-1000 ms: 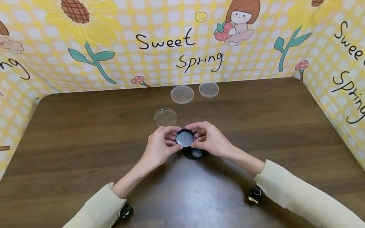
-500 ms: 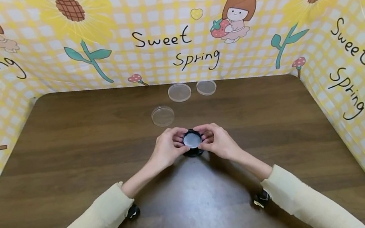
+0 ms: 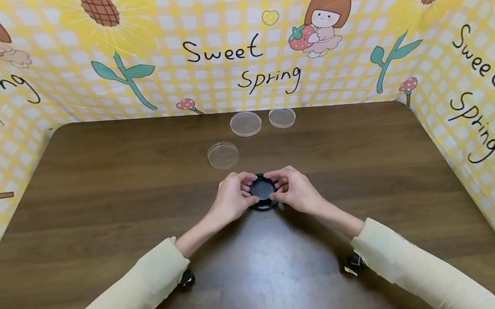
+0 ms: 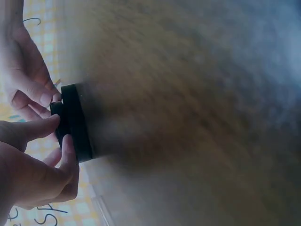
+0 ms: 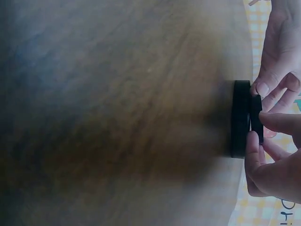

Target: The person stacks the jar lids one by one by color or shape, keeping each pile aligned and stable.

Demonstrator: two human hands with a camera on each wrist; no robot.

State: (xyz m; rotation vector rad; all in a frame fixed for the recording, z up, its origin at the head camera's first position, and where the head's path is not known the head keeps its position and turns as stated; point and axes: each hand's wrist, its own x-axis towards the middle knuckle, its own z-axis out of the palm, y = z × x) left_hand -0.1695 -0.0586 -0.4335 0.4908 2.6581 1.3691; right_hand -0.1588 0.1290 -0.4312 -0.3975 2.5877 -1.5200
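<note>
Both hands meet at the middle of the table around a small round black piece with a greyish face. My left hand pinches its left rim and my right hand pinches its right rim, thumbs on the near side. Directly beneath sits a wider black round base, mostly covered in the head view. From the side, in the right wrist view, the wider base is a thick disc, and the smaller piece lies flat against it or nearly so; whether they touch everywhere I cannot tell.
Beyond the hands lie three clear shallow round dishes: one nearer, another and a smaller one by the back edge. A patterned yellow checked cloth walls the brown wooden table at the back and sides.
Both hands have brought the small black piece down and slightly right, from tilted above the wider black base to level over it. The clear dishes have not moved on the table.
</note>
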